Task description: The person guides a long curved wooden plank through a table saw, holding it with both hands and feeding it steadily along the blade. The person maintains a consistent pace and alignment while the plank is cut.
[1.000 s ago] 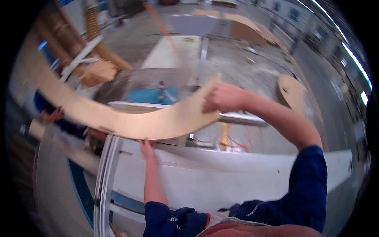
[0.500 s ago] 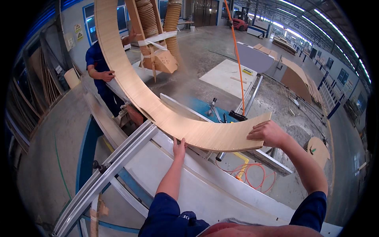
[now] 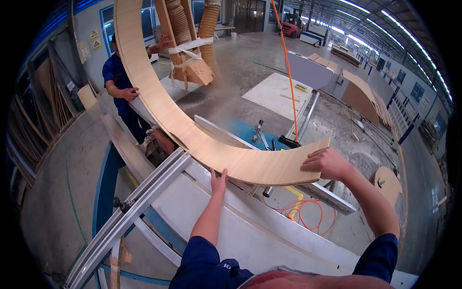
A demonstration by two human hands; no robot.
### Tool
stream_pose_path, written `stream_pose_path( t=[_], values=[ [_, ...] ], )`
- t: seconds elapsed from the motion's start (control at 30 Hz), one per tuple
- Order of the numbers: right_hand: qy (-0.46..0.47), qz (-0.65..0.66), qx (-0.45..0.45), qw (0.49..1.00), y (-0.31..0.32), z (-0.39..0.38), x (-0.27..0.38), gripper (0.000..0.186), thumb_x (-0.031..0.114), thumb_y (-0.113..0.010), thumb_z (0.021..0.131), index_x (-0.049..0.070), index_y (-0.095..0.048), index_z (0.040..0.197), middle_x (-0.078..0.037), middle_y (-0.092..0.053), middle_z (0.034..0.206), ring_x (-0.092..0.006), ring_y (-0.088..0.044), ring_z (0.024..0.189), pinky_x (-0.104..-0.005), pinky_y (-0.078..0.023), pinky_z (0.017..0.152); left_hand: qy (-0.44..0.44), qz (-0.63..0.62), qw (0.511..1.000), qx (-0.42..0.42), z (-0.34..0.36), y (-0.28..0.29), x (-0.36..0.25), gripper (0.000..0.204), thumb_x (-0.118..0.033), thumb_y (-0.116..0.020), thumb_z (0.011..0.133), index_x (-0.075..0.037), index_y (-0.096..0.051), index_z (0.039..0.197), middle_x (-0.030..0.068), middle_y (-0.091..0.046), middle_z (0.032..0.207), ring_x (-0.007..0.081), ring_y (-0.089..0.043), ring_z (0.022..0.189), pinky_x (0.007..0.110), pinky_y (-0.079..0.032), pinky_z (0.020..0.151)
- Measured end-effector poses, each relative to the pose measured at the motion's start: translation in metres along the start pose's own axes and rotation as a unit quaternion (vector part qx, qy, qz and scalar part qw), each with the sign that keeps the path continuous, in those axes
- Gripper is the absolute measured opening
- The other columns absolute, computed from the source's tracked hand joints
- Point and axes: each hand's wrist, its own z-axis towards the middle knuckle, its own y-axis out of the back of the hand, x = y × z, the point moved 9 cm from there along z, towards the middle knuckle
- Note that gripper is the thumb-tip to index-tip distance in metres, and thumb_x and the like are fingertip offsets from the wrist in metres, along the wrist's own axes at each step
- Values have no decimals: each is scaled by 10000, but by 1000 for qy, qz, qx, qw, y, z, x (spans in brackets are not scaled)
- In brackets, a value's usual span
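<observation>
The right hand (image 3: 327,164) gripped the near end of a curved wooden panel (image 3: 192,135) at centre right. The left hand (image 3: 219,179) pressed flat, fingers open, under its lower edge. The panel arced to the upper left, where a co-worker's hand (image 3: 129,93) steadied it.

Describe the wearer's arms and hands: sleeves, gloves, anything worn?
Both forearms are bare below short dark navy sleeves. Left hand and right hand are bare: no gloves, no visible watch, rings or wristbands. The right sleeve is the same navy fabric.
</observation>
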Motion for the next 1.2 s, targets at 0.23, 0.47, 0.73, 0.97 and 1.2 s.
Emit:
stream_pose_path(
  t=[0.23, 0.47, 0.73, 0.97, 1.2],
  values=[
    [3, -2, 3, 1000, -2, -2, 0, 326, 85, -750, 678, 72, -750, 1004, -92, -750, 974, -297, -710, 921, -394, -574, 849, -3, -1, 1000, 2, -7, -4, -6, 957, -375, -759, 908, -169, -167, 1632, 34, -659, 956, 126, -610, 816, 290, -495, 714],
    [-2, 3, -1, 1000, -1, 1, 2, 310, 65, -738, 688, 73, -749, 997, -91, -753, 979, -286, -714, 921, -389, -574, 847, 4, -10, 1000, 5, -4, 0, -3, 945, -355, -754, 916, -159, -166, 1630, 33, -648, 944, 116, -600, 822, 277, -493, 722],
    [6, 0, -10, 1000, 3, 1, 4, 310, 40, -726, 714, 80, -762, 1019, -83, -759, 995, -264, -718, 939, -382, -570, 827, -18, 8, 1000, 0, -5, 2, -5, 971, -350, -745, 923, -136, -119, 1634, 40, -639, 933, 119, -587, 794, 275, -492, 714],
    [-5, 0, 1, 1000, 2, 0, 2, 316, 52, -735, 701, 77, -755, 1015, -83, -756, 997, -273, -714, 952, -383, -571, 858, -15, 4, 1000, 7, -2, 0, 1, 969, -350, -751, 921, -160, -126, 1637, 27, -643, 976, 117, -592, 815, 285, -493, 728],
    [-6, 4, 0, 1000, -1, -1, 0, 341, 89, -764, 669, 69, -744, 1009, -83, -751, 1001, -292, -709, 965, -385, -572, 917, -3, -1, 1000, 2, -2, 0, 1, 996, -343, -754, 920, -140, -94, 1638, 25, -627, 913, 105, -587, 801, 266, -469, 690]
  ],
)
